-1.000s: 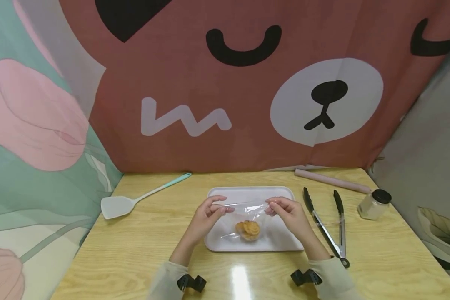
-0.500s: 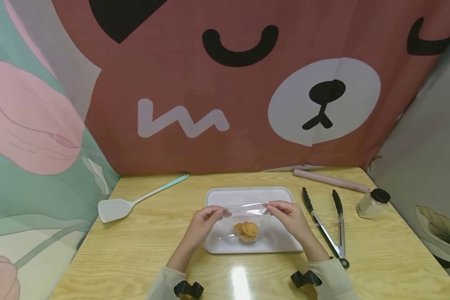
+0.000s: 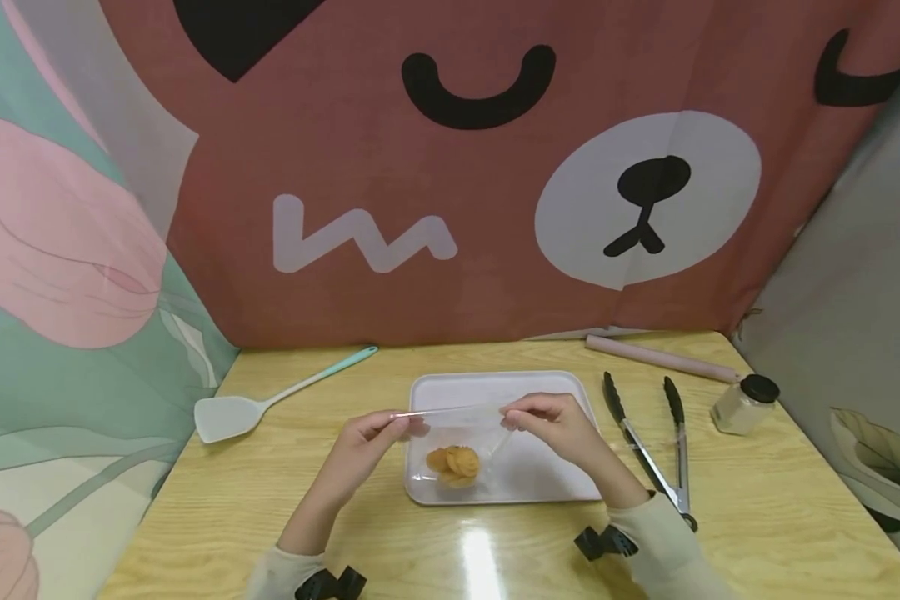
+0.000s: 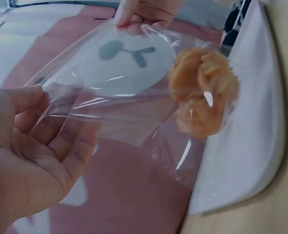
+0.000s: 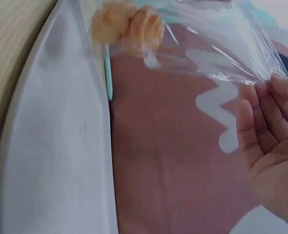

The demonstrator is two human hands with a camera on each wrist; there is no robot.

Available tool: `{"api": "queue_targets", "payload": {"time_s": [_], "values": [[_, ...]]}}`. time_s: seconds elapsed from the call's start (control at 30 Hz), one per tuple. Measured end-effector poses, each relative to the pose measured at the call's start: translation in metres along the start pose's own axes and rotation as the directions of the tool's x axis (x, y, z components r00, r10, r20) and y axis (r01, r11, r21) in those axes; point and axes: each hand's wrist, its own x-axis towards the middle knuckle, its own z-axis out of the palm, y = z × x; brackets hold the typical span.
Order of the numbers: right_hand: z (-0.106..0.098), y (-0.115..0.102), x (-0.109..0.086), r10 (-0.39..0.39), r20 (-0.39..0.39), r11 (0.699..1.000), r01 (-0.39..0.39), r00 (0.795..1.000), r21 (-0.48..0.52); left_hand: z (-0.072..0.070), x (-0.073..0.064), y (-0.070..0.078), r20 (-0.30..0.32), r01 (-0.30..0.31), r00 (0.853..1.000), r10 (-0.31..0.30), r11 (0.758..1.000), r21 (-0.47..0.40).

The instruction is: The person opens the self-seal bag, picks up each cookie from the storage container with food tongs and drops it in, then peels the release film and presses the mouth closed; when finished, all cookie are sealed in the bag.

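A clear plastic bag (image 4: 129, 107) hangs between both hands, stretched along its top edge. Inside its bottom lie several golden-brown, ridged baked pieces (image 3: 456, 465), which look like small pastries. My left hand (image 3: 367, 446) pinches the bag's top left corner between thumb and fingers. At the top right corner, my right hand (image 3: 558, 425) pinches it the same way, as the right wrist view also shows. Below the bag is a white rectangular tray (image 3: 547, 479). In the head view the bag covers the tray's left part; whether it touches the tray, I cannot tell.
To the left lies a white spatula (image 3: 232, 417) with a mint handle. Right of the tray are black-tipped metal tongs (image 3: 656, 462), spread apart. A pink rod (image 3: 660, 358) and a glass jar (image 3: 742, 408) with a black lid sit further right on the wooden table (image 3: 270, 483).
Both hands have moved left, carrying the bag and its pastries toward the tray's left side. The left hand also changed its hold, from spread fingers to a closer pinch on the corner.
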Motion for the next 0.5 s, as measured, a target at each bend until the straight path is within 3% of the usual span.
{"api": "queue_targets", "payload": {"time_s": [0.27,0.5], "values": [[0.033,-0.008,0.017,-0.021,0.142,0.995,0.007,0.99,0.099,-0.034,-0.034,0.019,0.01,-0.03,1.0,0.029,0.997,0.074],[0.074,-0.008,0.026,0.083,0.246,0.971,-0.134,0.966,0.199,-0.07,-0.06,0.028,-0.023,-0.004,1.0,0.008,0.986,0.166]]}}
